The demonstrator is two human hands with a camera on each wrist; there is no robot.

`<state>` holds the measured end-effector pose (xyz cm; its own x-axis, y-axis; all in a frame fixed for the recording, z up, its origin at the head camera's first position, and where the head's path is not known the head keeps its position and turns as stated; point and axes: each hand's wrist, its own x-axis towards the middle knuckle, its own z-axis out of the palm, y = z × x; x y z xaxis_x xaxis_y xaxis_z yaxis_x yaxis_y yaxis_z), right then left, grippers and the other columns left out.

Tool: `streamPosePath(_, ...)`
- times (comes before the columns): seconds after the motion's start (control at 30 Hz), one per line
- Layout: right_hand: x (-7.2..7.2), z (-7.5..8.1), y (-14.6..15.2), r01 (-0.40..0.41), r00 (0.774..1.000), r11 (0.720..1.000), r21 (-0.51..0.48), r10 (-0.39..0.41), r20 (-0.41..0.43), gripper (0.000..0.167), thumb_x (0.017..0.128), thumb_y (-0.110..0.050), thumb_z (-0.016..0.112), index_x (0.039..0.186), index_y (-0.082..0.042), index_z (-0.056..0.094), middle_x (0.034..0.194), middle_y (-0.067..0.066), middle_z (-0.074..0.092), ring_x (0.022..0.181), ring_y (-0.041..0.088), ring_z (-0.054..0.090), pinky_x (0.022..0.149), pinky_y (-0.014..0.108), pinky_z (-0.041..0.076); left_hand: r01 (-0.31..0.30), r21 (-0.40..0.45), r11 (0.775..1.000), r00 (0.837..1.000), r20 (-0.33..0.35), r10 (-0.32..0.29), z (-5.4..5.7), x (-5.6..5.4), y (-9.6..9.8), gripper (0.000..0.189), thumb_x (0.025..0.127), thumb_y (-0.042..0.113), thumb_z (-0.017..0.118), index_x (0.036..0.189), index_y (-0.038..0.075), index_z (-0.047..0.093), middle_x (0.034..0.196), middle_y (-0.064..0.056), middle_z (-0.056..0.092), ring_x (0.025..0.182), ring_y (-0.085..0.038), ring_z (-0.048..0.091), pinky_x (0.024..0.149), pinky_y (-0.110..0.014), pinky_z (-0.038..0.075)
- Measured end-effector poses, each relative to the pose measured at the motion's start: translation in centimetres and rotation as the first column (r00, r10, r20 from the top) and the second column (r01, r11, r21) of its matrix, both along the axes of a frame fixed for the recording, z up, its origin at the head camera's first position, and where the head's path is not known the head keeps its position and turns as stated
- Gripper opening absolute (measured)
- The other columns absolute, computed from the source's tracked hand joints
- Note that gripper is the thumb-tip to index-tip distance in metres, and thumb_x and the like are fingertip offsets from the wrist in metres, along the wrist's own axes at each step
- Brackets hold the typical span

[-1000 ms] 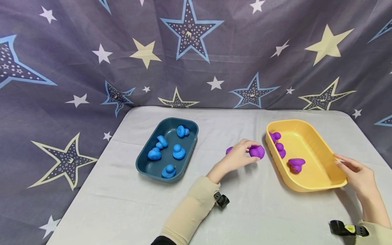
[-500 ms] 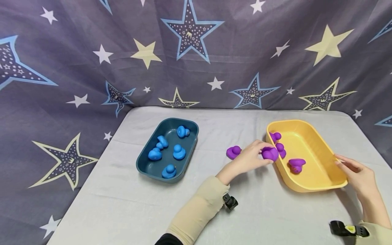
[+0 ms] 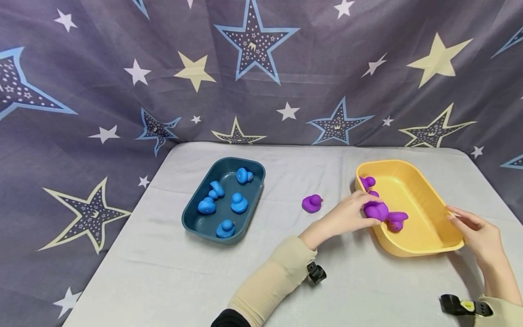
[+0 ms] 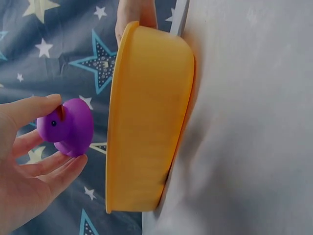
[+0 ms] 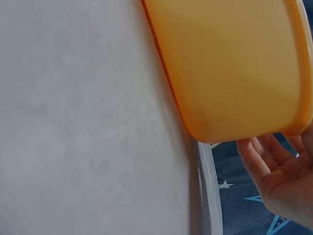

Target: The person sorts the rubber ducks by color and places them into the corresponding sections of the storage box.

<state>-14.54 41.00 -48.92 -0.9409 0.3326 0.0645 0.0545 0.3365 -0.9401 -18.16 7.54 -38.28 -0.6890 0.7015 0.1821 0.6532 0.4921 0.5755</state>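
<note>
My left hand (image 3: 346, 213) pinches a purple rubber duck (image 4: 74, 128) between thumb and fingers, over the left rim of a yellow plastic tub (image 3: 416, 218). In the left wrist view the duck's eye and beak face my palm, and the tub's outer wall stands beyond it. My right hand (image 3: 480, 234) grips the tub's right rim near its front corner; the right wrist view has its fingers against the outside. Several purple ducks, among them a tipped one (image 3: 395, 221), lie inside, partly covered by the held duck and my left hand.
Another purple duck (image 3: 312, 203) sits on the white-covered table (image 3: 163, 272) left of my left hand. Further left stands a dark teal tub (image 3: 196, 227) with several blue ducks, such as a blue duck (image 3: 239, 203). A starry cloth (image 3: 310, 54) hangs behind.
My left hand has carried the purple duck rightward from the table to over the yellow tub's rim, uncovering the duck left on the table. My right hand keeps its place on the rim.
</note>
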Motion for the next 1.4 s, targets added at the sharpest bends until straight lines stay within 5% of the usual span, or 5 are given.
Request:
streamPosePath(0.2,1.0,2.7,-2.1,-0.019,1.000,0.999,-0.033,0.018,-0.015,0.027,0.083,-0.015,0.061,0.108,-0.026,0.065,0.079,-0.031,0.058,0.074,-0.013,0.051,0.057,0.005,0.041,0.018,-0.010,1.000,1.000,0.005,-0.018,0.1,0.4,0.7,0.046,0.080,0.029,0.065,0.122,0.014,0.052,0.122,-0.003,0.047,0.111,-0.005,0.043,0.092,-0.009,0.026)
streamPosePath(0.47,1.6,4.1,-3.2,-0.066,0.997,0.994,-0.085,0.062,-0.052,0.027,0.083,-0.009,0.061,0.100,-0.028,0.068,0.080,-0.029,0.059,0.072,-0.014,0.052,0.058,0.005,0.041,0.040,-0.031,0.999,0.999,-0.028,-0.041,-0.1,0.6,1.7,0.043,0.080,0.027,0.066,0.120,0.015,0.054,0.115,0.001,0.050,0.104,-0.002,0.043,0.088,-0.004,0.024)
streamPosePath(1.03,0.9,2.4,-2.0,-0.004,1.000,1.000,-0.004,0.004,-0.008,0.027,0.083,-0.018,0.061,0.108,-0.029,0.064,0.079,-0.032,0.057,0.074,-0.014,0.051,0.058,0.005,0.040,0.103,-0.104,0.989,0.993,-0.053,-0.109,-0.5,0.8,3.9,0.044,0.081,0.032,0.063,0.122,0.017,0.053,0.117,0.005,0.052,0.108,0.000,0.040,0.089,-0.004,0.022)
streamPosePath(1.23,1.2,2.9,-2.1,-0.044,0.999,0.996,-0.073,0.042,-0.029,0.026,0.083,-0.012,0.061,0.103,-0.028,0.067,0.079,-0.029,0.059,0.072,-0.013,0.051,0.056,0.006,0.041,0.119,-0.140,0.983,0.990,-0.056,-0.128,-0.7,1.0,4.5,0.044,0.081,0.032,0.063,0.122,0.018,0.053,0.116,0.005,0.052,0.106,0.001,0.040,0.087,-0.004,0.024)
streamPosePath(1.4,0.9,2.0,-1.5,-0.033,0.999,0.999,-0.033,0.032,-0.031,0.028,0.083,-0.016,0.062,0.109,-0.025,0.064,0.080,-0.030,0.059,0.074,-0.012,0.051,0.057,0.006,0.041,0.121,-0.170,0.978,0.990,-0.054,-0.132,-0.8,1.2,4.8,0.044,0.081,0.032,0.063,0.122,0.019,0.053,0.116,0.007,0.051,0.105,0.002,0.040,0.086,-0.003,0.025)
